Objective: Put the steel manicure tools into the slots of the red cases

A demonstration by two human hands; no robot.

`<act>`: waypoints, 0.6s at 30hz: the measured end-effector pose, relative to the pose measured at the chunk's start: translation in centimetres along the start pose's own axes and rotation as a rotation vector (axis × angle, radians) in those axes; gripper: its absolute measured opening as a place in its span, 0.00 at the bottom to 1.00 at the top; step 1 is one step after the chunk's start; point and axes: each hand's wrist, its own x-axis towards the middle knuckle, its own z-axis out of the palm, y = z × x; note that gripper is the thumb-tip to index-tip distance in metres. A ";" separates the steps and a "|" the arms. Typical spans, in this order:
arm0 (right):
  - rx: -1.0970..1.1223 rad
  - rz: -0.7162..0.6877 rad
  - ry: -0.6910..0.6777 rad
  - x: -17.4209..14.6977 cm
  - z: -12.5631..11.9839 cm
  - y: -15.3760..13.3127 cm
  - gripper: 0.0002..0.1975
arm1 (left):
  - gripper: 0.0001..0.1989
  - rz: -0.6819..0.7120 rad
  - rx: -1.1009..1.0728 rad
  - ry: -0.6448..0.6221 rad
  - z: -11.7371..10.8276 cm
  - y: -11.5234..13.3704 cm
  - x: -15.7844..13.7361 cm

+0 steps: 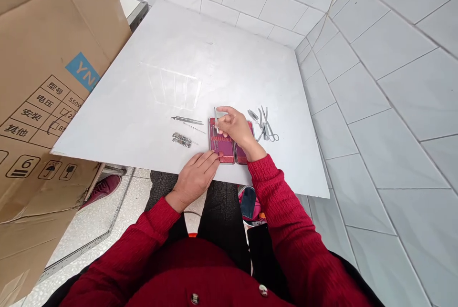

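Observation:
An open manicure case (226, 153) with a red lining and small elastic loops lies near the table's front edge. Over its left half, my right hand (234, 128) pinches a slim silver metal tool (215, 115) upright between thumb and fingers; its exact kind is too small to tell. Thin tools sit in the loops beneath, partly covered by that hand. My left hand (198, 171) lies flat with fingers stretched out, fingertips at the case's lower left edge. Left of the case are long thin metal tools (188, 120) and a silver nail clipper-like piece (182, 139).
Right of the case lie small scissors (271, 130), a nail clipper (253, 114) and other metal tools. A large cardboard box (46, 25) stands along the left side of the white table (232, 64). Tiled walls (393, 107) border the back and right.

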 end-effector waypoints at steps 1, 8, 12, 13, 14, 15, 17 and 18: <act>0.014 -0.002 0.004 -0.2 -0.2 0.2 0.27 | 0.14 0.003 0.007 0.001 0.0 0.0 0.0; -0.031 -0.024 0.019 -0.7 -0.8 1.0 0.31 | 0.13 0.010 0.033 -0.001 -0.1 0.0 0.3; -0.083 -0.041 0.031 -0.4 -0.9 1.1 0.29 | 0.14 0.008 0.023 -0.003 -0.1 -0.1 0.2; -0.090 -0.036 0.029 -0.3 -0.9 1.2 0.28 | 0.14 0.003 0.016 -0.010 -0.1 -0.1 0.2; -0.094 -0.031 0.026 -0.3 -0.9 1.3 0.28 | 0.15 -0.001 0.009 -0.017 -0.1 -0.1 0.2; -0.095 -0.031 0.022 -0.3 -0.9 1.4 0.28 | 0.15 -0.004 0.007 -0.023 -0.1 -0.1 0.2; -0.100 -0.049 0.011 -0.3 -0.9 1.6 0.27 | 0.15 0.000 0.014 -0.022 -0.1 -0.1 0.2; -0.109 -0.059 0.007 -0.2 -0.9 1.7 0.27 | 0.14 0.005 0.020 -0.018 -0.1 -0.1 0.2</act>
